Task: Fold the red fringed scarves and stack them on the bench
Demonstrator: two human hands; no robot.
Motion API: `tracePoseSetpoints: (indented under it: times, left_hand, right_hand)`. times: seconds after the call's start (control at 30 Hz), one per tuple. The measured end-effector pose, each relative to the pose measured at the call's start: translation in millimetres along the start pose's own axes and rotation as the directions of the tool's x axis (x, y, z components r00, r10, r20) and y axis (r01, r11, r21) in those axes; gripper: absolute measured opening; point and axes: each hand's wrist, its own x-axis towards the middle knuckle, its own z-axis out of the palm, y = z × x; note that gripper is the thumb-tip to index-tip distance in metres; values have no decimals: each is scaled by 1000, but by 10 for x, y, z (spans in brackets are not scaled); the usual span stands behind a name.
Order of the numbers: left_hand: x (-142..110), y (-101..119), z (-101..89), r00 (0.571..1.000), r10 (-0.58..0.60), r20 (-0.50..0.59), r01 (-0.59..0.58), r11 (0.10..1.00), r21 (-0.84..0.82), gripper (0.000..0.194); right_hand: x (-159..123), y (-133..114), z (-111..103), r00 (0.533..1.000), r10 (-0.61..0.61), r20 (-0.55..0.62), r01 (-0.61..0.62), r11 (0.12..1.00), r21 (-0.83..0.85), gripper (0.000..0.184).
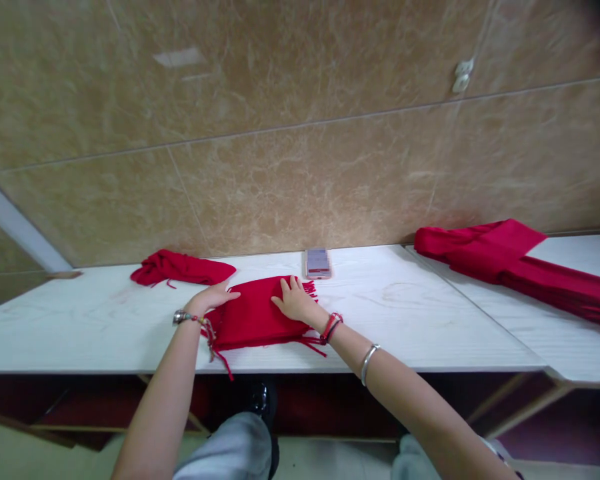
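A red scarf (257,317), folded into a flat block, lies near the front edge of the white counter, with fringe sticking out at both ends. My left hand (216,297) rests at its left end, thumb stretched over the cloth; the other fingers are partly hidden at the far side. On the scarf's right part lies my right hand (295,302), palm down with fingers spread. Neither hand visibly grips the cloth. Behind and to the left is a second red scarf (185,268), crumpled and loosely bunched.
A phone (319,263) lies near the wall behind the folded scarf. Long red cloth (510,257) stretches across the right of the counter (405,327). A marbled tile wall (300,187) rises directly behind, with a small white fixture (463,76). Open shelves (330,407) sit below.
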Motion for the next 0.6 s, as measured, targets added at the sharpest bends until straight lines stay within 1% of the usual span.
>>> tracePoseSetpoints:
  times: [0.07,0.1,0.17,0.23,0.3,0.33,0.4,0.5,0.6]
  left_hand:
    - [-53,-76,-61,999,-28,-39,23,994,-111,60]
    - [-71,-106,-78,997,-40,-62,31,991,-129,57]
    - [-92,-155,-91,995,-34,-88,20,987,-161,49]
    - [-97,-201,-88,996,-1,-94,-18,981,-195,43]
    - [-97,-256,-83,993,22,-117,-48,975,-219,40]
    - [-99,-290,-82,991,22,-133,-51,974,-220,40]
    - [-107,-365,-79,989,-4,-150,-27,978,-205,38]
    - [-130,-475,-69,988,-42,-151,13,981,-192,36]
    - [-152,-554,-50,988,-49,-144,20,980,-199,33]
  right_hand:
    - [17,-81,-63,1000,-16,-13,15,1000,-23,61]
    - [20,-132,-99,998,-53,-21,52,998,-43,58]
    - [12,-264,-146,980,-198,-20,196,978,-67,55]
    - [-20,-434,-130,929,-369,26,370,928,-43,59]
    - [-75,-618,-54,874,-475,104,478,878,-6,71]
    - [-106,-703,-6,859,-493,138,499,867,-8,76]
    - [-162,-838,82,856,-487,173,502,863,-55,78]
    - [-185,-923,139,872,-455,180,478,872,-110,62]
    - [-127,-900,117,853,-485,196,502,864,-49,48]
